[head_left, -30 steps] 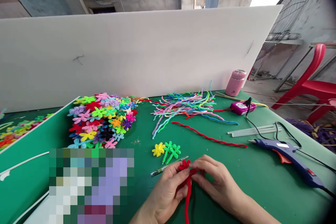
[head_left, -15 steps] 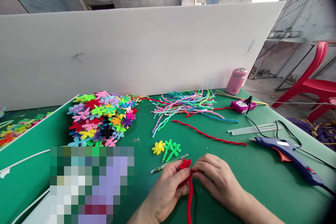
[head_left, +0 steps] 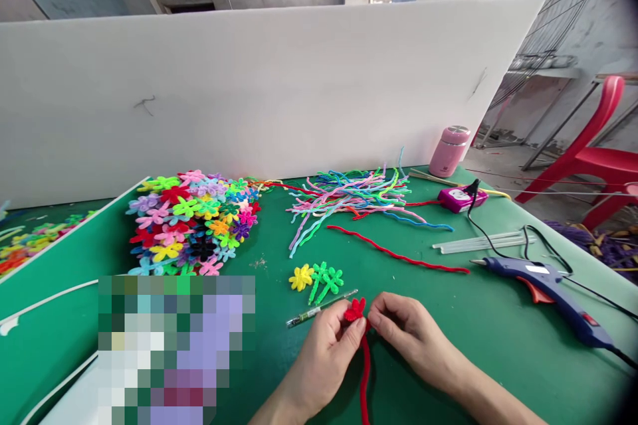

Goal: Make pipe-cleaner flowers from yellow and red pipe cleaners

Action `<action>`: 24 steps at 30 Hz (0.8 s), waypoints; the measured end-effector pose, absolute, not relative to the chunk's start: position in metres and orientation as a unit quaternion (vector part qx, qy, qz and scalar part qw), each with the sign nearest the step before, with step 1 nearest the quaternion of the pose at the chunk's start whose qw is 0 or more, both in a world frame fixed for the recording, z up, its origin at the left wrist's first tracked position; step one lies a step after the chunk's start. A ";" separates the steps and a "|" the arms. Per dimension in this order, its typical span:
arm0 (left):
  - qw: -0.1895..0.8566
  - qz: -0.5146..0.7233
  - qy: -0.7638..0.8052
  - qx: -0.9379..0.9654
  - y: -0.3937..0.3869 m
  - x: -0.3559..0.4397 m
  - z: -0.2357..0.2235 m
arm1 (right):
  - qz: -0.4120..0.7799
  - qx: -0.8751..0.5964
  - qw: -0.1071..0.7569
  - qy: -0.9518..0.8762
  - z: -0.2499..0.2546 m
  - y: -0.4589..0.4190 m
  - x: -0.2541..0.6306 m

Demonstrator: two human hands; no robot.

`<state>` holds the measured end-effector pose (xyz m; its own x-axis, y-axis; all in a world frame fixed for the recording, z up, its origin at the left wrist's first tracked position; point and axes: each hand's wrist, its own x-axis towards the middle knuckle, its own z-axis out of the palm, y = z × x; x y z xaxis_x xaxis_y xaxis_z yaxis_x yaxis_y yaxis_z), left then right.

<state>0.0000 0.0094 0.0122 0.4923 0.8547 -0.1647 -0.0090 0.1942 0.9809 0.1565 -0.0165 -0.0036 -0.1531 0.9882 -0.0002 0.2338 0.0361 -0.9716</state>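
Between thumb and fingers, my left hand [head_left: 326,358] grips a red pipe cleaner [head_left: 365,378] whose top is bent into small petal-like loops. Its straight tail hangs down toward the bottom edge of the view. My right hand [head_left: 416,332] pinches the same pipe cleaner just to the right of the loops; the fingertips partly hide that spot. Just beyond my hands lie a yellow pipe-cleaner flower [head_left: 301,277], green pipe-cleaner flowers with stems [head_left: 326,282] and a thin clear pen-like stick [head_left: 309,315]. A loose red pipe cleaner [head_left: 399,257] stretches across the green table [head_left: 269,345].
Colourful pipe-cleaner flowers [head_left: 194,226] are heaped at left, beside a blurred patch. Loose pipe cleaners [head_left: 353,196] are piled at the back. On the right are a blue glue gun [head_left: 548,292], glue sticks [head_left: 483,244], a purple power socket [head_left: 461,198] and a pink flask [head_left: 449,151].
Both hands stay together at the red pipe cleaner. Its loops have shifted slightly right and turned, the tail has swung right, and my right fingertips have risen a little.
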 end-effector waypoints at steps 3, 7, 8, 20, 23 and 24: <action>0.638 0.324 0.383 0.585 0.009 -0.001 0.017 | 0.578 -0.469 0.422 -0.518 -0.007 -0.015 0.154; 0.643 0.313 0.384 0.583 0.009 -0.001 0.017 | 0.616 -0.449 0.427 -0.486 -0.006 -0.015 0.153; 0.665 0.311 0.386 0.558 0.010 -0.001 0.016 | 0.593 -0.456 0.429 -0.506 -0.005 -0.016 0.154; 0.853 0.293 0.318 0.293 0.013 -0.001 0.007 | 0.149 -0.433 0.422 -0.782 -0.006 -0.014 0.166; 0.854 0.293 0.315 0.292 0.012 0.000 0.007 | 0.088 -0.431 0.398 -0.805 -0.003 -0.015 0.168; 0.853 0.294 0.315 0.294 0.012 0.000 0.007 | 0.078 -0.430 0.389 -0.811 -0.002 -0.015 0.168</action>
